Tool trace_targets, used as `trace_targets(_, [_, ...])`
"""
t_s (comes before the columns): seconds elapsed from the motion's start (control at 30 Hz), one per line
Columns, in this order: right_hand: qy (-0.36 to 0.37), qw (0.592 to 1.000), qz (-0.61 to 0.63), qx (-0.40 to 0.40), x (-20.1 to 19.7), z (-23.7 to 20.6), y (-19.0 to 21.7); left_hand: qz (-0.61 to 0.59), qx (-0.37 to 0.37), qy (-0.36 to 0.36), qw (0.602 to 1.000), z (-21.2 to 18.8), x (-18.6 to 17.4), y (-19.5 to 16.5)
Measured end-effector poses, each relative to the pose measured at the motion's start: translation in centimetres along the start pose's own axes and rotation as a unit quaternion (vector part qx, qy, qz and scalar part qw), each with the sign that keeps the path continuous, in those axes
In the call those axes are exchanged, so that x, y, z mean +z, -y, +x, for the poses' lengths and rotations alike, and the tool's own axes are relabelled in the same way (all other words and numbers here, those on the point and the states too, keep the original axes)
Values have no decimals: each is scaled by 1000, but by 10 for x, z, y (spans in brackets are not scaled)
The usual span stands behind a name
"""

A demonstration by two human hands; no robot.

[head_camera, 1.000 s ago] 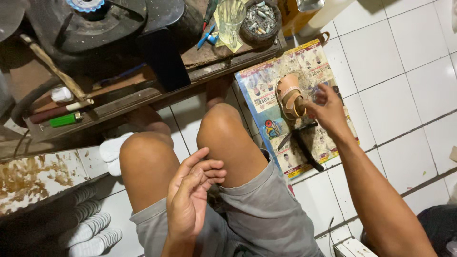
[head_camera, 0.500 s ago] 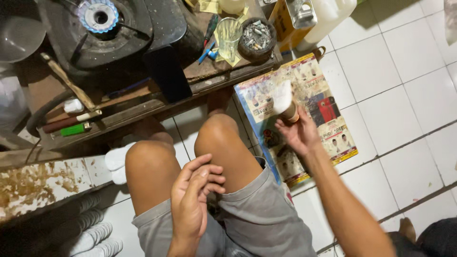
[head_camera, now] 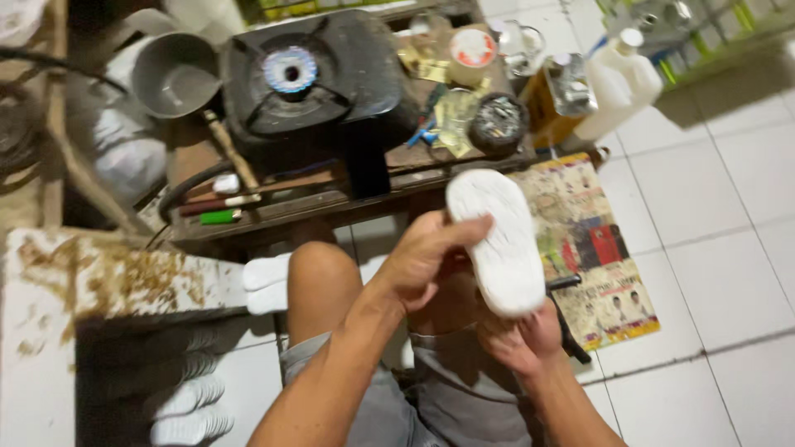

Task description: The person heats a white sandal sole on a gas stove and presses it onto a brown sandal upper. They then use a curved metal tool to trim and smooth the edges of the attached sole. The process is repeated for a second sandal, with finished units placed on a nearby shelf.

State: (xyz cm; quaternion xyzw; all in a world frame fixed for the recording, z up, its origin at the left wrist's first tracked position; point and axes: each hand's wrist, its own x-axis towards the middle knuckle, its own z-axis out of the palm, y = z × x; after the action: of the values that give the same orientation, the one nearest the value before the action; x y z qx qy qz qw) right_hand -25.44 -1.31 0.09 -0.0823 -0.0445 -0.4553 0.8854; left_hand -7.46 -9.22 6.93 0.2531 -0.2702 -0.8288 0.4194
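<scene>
A white sandal sole (head_camera: 499, 240) is held up over my knees, its ridged underside facing me. My left hand (head_camera: 424, 258) grips its left edge with the thumb across the upper part. My right hand (head_camera: 520, 338) holds it from below at the near end. Both hands are over my lap, above my grey shorts (head_camera: 464, 406). What lies on the sole's far side is hidden.
A low wooden bench (head_camera: 315, 199) ahead carries a black gas burner (head_camera: 306, 83), a grey metal cup (head_camera: 174, 74), tools, tins and bottles. A colourful printed sheet (head_camera: 592, 248) lies on the white tile floor at right. Stacked white soles (head_camera: 190, 406) sit at lower left beside a glue-stained board (head_camera: 99, 273).
My right hand brought the sandal from the printed sheet to my lap and turned its white underside up. My left hand rose from my thigh and took hold of it.
</scene>
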Motion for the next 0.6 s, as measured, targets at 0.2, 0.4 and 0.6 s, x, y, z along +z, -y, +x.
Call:
trace_targets(0.2, [-219,774,-585,-101,42,11,31,407,203,-9,891,-28,2,-5])
trace_targets(0.4, [-183,655,-731,57,96,41,55,583,222,-18,782,-28,7,-9])
trace_targets(0.6, [-242,688,-683,34,92,32,44,585,108,23,803,-39,6,-6])
